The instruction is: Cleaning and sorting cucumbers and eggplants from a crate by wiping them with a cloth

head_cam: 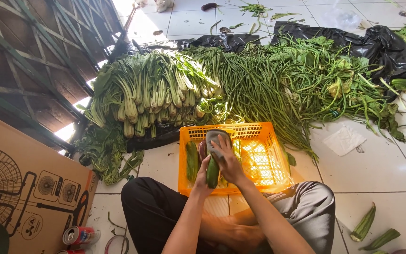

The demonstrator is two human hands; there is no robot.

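1. The left hand (203, 176) is closed around a green gourd (213, 172), held upright over the near edge of the orange crate (259, 132).
2. The right hand (228, 161) grips a grey cloth-like piece (215, 136) at the gourd's far end.
3. One other gourd (192, 161) already lies in the crate's left part; the rest looks unfilled.
4. Two more gourds (371, 229) lie on the tiles, near right, well apart.
5. Bok choy (142, 94) and long beans (254, 80) are heaped beyond.
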